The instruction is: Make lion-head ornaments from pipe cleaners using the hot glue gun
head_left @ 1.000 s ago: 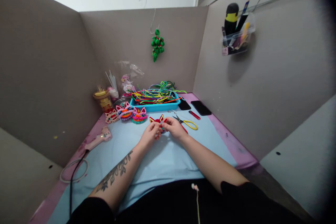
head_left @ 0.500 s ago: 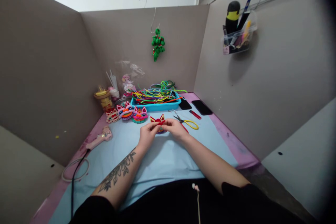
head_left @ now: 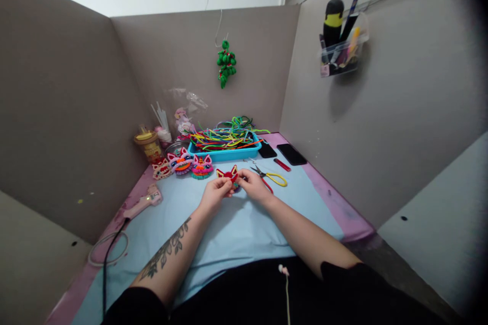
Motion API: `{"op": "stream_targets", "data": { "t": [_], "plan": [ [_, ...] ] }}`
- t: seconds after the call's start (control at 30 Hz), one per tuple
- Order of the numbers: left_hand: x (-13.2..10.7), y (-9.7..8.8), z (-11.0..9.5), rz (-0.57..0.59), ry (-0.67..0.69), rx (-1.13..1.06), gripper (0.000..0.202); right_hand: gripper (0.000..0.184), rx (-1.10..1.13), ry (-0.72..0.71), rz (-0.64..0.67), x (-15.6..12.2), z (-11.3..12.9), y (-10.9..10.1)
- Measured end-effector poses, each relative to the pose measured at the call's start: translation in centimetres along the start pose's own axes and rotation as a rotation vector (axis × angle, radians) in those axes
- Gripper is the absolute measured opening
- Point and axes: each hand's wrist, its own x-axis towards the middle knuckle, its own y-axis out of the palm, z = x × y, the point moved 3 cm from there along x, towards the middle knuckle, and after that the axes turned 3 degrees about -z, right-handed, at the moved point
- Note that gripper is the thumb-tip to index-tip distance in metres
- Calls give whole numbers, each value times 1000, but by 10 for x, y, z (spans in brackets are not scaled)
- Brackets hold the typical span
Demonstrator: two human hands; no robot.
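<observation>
Between my hands is a small red lion-head craft (head_left: 227,174) with yellow-edged ears, much like the finished-looking heads to its left. My left hand (head_left: 216,192) pinches its lower front between thumb and fingers. My right hand (head_left: 251,185) is closed at its right side, fingertips on the edge; fingers and palm hide much of the piece. Just right of my right hand lie open scissors or pliers (head_left: 272,177) with red and yellow handles. Several colourful lion heads (head_left: 202,166) stand left of my hands.
Behind sits a blue tray (head_left: 224,155) heaped with fuzzy coloured stems (head_left: 224,137). A pink glue gun (head_left: 144,203) with its cord lies left. At right are a phone (head_left: 292,154) and a red cutter (head_left: 282,164). Grey partitions (head_left: 206,61) enclose the table; a clear box (head_left: 340,58) hangs right.
My right hand has drawn slightly away from the middle of the red piece to its right side, showing more of it. My left hand keeps its pinch. The view has shifted slightly.
</observation>
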Motion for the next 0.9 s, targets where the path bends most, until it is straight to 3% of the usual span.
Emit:
{"op": "stream_targets", "data": {
  "t": [0.13,0.23,0.33,0.53,0.63,0.73,0.8,0.9],
  "plan": [
    [0,1,-2,-16,72,109,37,17,19,-7,18,0,-1,-1],
    [-1,3,-1,12,31,53,36,16,36,-13,30,0,-3,-1],
    [-2,3,0,102,-141,-109,29,15,65,-33,50,0,-5,-1],
    [-9,4,0,283,-631,-419,6,19,96,-142,204,2,3,-1],
    [-12,5,-1,329,-734,-482,6,21,134,-126,256,1,6,0],
    [-11,6,2,340,-729,-458,11,27,187,-53,274,0,4,4],
    [-9,8,5,284,-645,-378,19,28,222,15,245,0,0,7],
    [-4,6,3,67,-284,-133,28,28,241,88,94,2,-9,10]
  ]
}}
